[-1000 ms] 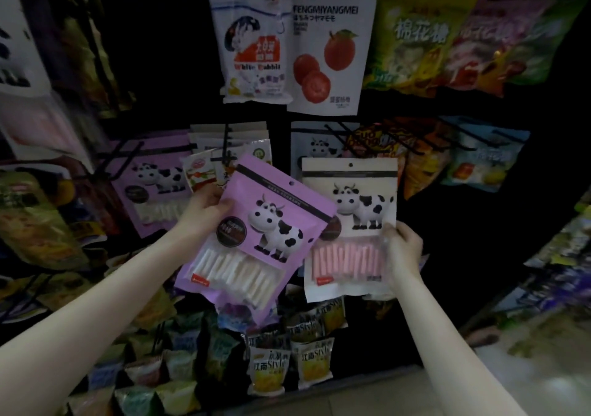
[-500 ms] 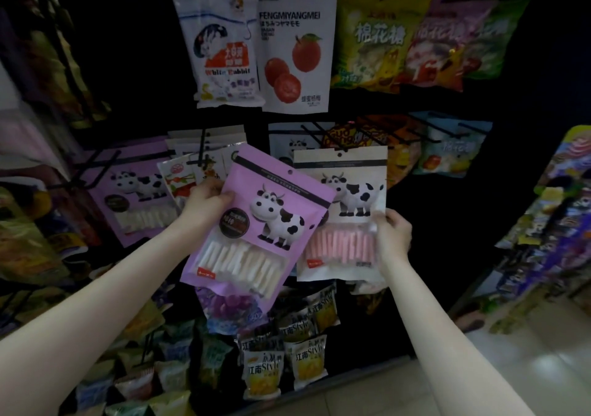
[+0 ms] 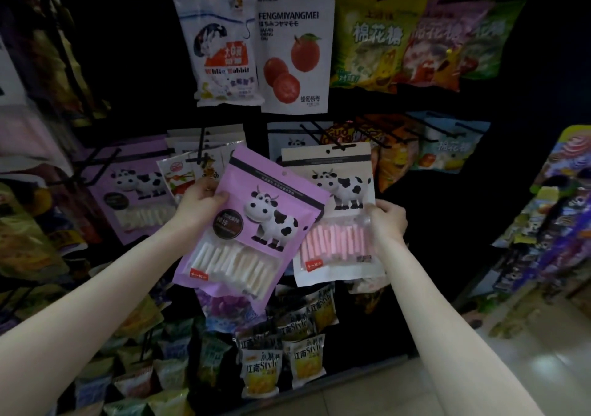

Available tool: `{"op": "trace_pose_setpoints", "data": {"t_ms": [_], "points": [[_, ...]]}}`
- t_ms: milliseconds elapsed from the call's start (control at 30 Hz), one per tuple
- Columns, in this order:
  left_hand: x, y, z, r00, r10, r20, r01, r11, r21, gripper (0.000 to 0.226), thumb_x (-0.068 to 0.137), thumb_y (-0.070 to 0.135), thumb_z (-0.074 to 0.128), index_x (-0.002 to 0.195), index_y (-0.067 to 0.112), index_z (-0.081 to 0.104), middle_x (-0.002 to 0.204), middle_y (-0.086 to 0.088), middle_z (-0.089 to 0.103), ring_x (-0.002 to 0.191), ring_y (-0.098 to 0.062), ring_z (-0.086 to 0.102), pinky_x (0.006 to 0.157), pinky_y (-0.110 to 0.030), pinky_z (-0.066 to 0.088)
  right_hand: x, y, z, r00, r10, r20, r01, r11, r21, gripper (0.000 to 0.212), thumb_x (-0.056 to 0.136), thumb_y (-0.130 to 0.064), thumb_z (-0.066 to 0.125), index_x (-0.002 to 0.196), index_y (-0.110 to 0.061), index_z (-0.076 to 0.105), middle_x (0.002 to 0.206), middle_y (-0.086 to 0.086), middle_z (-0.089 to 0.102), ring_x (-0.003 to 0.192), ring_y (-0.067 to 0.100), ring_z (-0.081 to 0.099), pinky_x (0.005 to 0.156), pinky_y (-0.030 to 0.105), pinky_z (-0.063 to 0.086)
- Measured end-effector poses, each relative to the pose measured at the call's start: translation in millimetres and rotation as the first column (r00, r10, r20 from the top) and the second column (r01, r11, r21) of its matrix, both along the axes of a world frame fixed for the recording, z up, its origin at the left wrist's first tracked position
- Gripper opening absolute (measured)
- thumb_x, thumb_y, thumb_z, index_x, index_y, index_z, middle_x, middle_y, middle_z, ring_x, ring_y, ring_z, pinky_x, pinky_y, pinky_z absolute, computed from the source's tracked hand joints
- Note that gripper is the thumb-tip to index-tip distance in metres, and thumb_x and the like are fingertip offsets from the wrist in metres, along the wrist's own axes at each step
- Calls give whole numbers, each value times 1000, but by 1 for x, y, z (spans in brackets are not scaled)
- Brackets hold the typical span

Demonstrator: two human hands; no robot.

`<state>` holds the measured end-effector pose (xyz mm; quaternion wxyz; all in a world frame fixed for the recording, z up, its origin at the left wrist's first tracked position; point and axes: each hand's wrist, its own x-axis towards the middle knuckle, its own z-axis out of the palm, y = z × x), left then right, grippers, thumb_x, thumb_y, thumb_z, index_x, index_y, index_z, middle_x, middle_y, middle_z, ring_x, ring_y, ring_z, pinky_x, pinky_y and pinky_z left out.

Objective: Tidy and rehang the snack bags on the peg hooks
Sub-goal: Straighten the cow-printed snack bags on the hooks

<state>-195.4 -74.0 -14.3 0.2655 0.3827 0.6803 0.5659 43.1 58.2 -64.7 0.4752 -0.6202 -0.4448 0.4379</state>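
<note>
The left hand (image 3: 200, 203) grips a tilted purple cow-print plastic snack bag (image 3: 252, 223), kept clear; the right hand (image 3: 388, 220) pinches a white cow-print bag of pink sticks (image 3: 335, 214), its hang-hole lifted toward a black wire peg hook (image 3: 323, 136)

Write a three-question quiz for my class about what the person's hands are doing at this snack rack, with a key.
1. True or false: the left hand grips the purple cow bag.
2. Which bag does the right hand hold? A) White Rabbit bag B) cream cow bag with pink sticks C) red fruit bag
3. Fill in: the purple cow bag is tilted and overlaps the ______ edge of the cream cow bag, as the camera sees it.

Key: 1 true; 2 B; 3 left.
</note>
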Motion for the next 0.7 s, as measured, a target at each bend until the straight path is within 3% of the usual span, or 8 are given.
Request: {"op": "trace_pose_setpoints", "data": {"t_ms": [267,400,500,567,633,700], "points": [[3,4,1,1000,-12,-28,12,1000,-9,14,93,4,49,106,8,48,85,-3,54,75,-14,54,63,-24,44,5,0,2,997,-19,72,17,999,33,24,90,-10,55,110,-12,68,100,5,65,90,23,60,87,38,51],[3,5,1,999,-5,-44,5,1000,-2,14,93,4,48,106,9,48,85,-1,55,77,-16,55,60,-22,44,-2,-1,7,967,9,254,-32,996,88,22,92,-12,50,106,-10,67,107,11,66,90,28,61,84,39,51],[1,2,-1,1000,17,-6,-17,1000,26,16,94,2,46,108,9,47,84,1,54,74,-10,53,50,-10,45,-11,-7,7,891,-73,448,-62,958,280,38,91,-9,50,129,-10,49,128,15,52,116,33,47,93,40,41],[0,-4,-6,998,16,57,-18,1000,20,19,94,1,45,111,8,47,86,0,55,74,-10,53,52,-14,47,-22,-19,6,915,-89,393,-126,863,489,42,88,-9,55,129,-7,45,131,14,44,121,30,42,98,37,37],[-3,-13,-14,993,21,118,-22,1000,5,20,94,0,45,111,9,48,88,-1,57,76,-13,56,60,-22,46,-38,-33,8,932,238,272,-348,796,496,46,89,-19,60,132,-14,43,133,4,44,123,21,45,101,33,39],[-10,-22,-24,988,43,149,-41,999,-14,18,94,1,46,110,8,51,89,-4,60,80,-19,59,65,-28,47,-58,-43,10,783,589,198,-619,711,334,53,88,-29,63,134,-22,41,134,-6,46,124,11,44,102,28,39]]}}
